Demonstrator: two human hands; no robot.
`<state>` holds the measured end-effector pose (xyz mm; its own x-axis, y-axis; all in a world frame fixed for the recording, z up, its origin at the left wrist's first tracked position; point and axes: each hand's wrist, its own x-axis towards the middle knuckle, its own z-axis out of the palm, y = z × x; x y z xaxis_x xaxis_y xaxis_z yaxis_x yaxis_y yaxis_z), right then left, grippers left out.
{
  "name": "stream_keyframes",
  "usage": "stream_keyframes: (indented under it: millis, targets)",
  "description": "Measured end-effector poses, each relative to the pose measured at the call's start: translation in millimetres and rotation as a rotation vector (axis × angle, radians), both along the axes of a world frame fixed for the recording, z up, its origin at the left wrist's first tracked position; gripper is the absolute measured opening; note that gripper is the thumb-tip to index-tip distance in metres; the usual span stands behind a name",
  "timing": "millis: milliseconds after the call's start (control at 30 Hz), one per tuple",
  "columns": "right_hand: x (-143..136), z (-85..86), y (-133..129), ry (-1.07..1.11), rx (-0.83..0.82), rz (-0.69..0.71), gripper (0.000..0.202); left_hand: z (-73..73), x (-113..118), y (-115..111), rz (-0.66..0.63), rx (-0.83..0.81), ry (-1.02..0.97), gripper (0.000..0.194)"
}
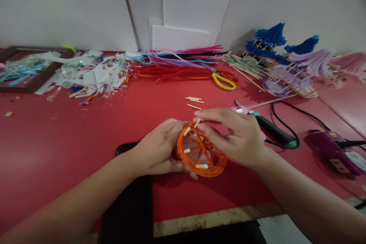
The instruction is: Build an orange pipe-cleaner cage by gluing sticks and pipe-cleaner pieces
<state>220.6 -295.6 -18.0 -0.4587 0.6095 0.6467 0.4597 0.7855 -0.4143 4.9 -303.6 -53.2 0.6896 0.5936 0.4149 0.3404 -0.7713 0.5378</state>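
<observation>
My left hand (164,146) is closed around the left side of a round orange pipe-cleaner frame (211,172), which has crossing spokes and tilts toward me. Several short pale sticks stand on its ring, one of them a wooden stick (201,166) at the near edge. Between the thumb and forefinger of my right hand (234,135) is another short wooden stick (197,122), its lower end at the ring's far edge. Beyond the hands, several loose cut sticks (194,100) lie on the red table.
Orange and purple pipe cleaners (171,71), yellow-handled scissors (223,82) and a scrap heap (97,74) line the back. Blue and lilac pipe-cleaner umbrella shapes (311,63) stand at right. A glue gun or soldering-type tool (274,129) with a cord and a purple power strip (337,154) lie nearer.
</observation>
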Motion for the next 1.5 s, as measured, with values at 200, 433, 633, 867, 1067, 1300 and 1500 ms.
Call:
stream_keyframes:
  millis: [200,433,633,867,1067,1300,1500]
  targets:
    - [0.0,-2.2,-0.1,-0.001,-0.011,-0.003,0.024,-0.4,-0.1,0.1,0.006,-0.011,0.004,0.072]
    - [-0.5,-0.6,-0.3,-0.004,-0.007,-0.003,0.022,-0.1,-0.6,0.5,0.009,-0.026,0.025,0.068]
    - [1.7,-4.3,-0.6,0.07,-0.127,0.012,0.037,-0.1,0.2,-0.5,0.059,-0.062,0.052,0.066]
    - [11.6,-1.2,1.1,0.163,-0.105,-0.037,0.034,-13.2,-2.6,3.1,0.19,0.007,-0.067,0.109]
    - [15.0,9.6,-9.1,0.005,0.084,0.155,0.036,-3.7,-7.3,-1.8,0.278,-0.095,-0.111,0.123]
    - [12.4,-0.7,-12.8,-0.09,0.182,0.188,0.024,3.2,-15.9,5.0,0.224,-0.308,-0.531,0.059]
    - [6.1,-5.5,-16.5,-0.062,0.132,0.184,0.016,9.0,-13.1,5.6,0.179,-0.379,-0.502,0.035]
